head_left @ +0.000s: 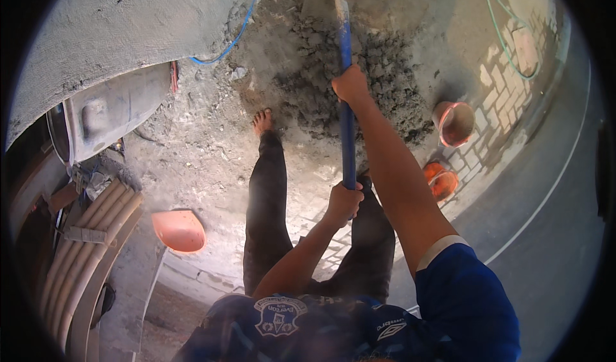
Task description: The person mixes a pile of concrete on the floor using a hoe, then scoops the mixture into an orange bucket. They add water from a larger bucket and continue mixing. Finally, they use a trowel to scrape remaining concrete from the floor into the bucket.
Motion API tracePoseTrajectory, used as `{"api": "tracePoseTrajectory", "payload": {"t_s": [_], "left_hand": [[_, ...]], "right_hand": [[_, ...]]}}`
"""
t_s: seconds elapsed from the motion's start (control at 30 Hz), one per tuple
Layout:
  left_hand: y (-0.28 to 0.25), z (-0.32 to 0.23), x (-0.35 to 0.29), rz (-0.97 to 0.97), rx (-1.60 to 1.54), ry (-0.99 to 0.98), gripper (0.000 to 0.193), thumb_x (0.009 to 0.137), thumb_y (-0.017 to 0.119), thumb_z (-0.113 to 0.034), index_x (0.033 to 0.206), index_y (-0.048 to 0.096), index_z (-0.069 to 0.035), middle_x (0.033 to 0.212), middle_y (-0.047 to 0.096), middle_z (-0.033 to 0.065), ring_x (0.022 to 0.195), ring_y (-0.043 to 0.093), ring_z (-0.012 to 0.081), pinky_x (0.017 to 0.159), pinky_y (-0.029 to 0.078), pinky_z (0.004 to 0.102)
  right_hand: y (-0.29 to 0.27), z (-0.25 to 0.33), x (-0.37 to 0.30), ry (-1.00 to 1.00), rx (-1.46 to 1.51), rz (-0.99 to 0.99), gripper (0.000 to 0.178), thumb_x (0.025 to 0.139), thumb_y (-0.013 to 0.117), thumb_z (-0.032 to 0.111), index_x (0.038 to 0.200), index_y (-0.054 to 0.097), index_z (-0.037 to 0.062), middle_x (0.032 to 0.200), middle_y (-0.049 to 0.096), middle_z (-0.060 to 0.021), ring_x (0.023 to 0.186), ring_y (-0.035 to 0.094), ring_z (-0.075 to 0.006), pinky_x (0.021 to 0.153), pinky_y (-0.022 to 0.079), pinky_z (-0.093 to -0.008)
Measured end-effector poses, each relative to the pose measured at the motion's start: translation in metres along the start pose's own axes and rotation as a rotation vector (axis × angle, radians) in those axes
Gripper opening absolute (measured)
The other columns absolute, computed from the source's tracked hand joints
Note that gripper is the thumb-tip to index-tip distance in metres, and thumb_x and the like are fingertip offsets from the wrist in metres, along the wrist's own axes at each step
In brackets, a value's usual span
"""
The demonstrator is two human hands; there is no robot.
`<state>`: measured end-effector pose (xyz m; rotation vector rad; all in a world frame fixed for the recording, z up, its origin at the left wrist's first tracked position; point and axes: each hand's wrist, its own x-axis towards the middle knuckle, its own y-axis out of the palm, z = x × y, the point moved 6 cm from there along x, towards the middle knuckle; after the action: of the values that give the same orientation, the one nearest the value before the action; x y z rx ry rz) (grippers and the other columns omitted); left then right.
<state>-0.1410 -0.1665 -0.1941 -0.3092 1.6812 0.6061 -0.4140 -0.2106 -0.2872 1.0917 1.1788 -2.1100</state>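
A person's right hand [351, 83] and left hand [343, 201] both clasp a stiff blue shovel handle [347, 137], spaced apart; beyond the upper grip its blade sinks into heavy-looking, clumpy wet mortar [359, 86].

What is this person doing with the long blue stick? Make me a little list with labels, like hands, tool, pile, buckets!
left hand: gripping the near end of the blue handle
right hand: gripping the handle farther along, arm stretched out
tool: long handle whose far end goes into the pile; its head is not clearly seen
pile: grey mortar pile, clumpy and damp-looking, on the ground
foot: bare left foot at the pile's edge
buckets: two orange buckets to the right
pan: orange pan to the left
hose: blue hose lying beside the pile
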Motion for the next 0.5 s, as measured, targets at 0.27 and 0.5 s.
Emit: {"api": "tracePoseTrajectory", "payload": {"t_s": [0.27,0.5], "left_hand": [[0.050,0.093,0.001,0.284,-0.228,-0.093,0.018,0.078,0.061,0.004,0.088,0.050,-0.006,0.056,0.044,0.0007,0.043,0.046,0.0126,0.043,0.039,0.0310],[0.056,0.170,-0.026,0.243,-0.086,-0.048,0.021,0.079,0.062,0.007,0.078,0.048,-0.007,0.055,0.042,0.0007,0.039,0.043,0.0129,0.038,0.033,0.0281]], "right_hand": [[0.010,-0.076,-0.033,-0.093,-0.039,-0.061,0.046,0.083,0.064,0.008,0.120,0.044,-0.0102,0.104,0.064,-0.0289,0.097,0.067,-0.0406,0.081,0.056,-0.0451],[-0.004,-0.141,-0.103,-0.084,0.087,-0.012,0.042,0.083,0.061,0.006,0.118,0.044,-0.0088,0.104,0.064,-0.0300,0.097,0.067,-0.0424,0.082,0.055,-0.0462]]}}
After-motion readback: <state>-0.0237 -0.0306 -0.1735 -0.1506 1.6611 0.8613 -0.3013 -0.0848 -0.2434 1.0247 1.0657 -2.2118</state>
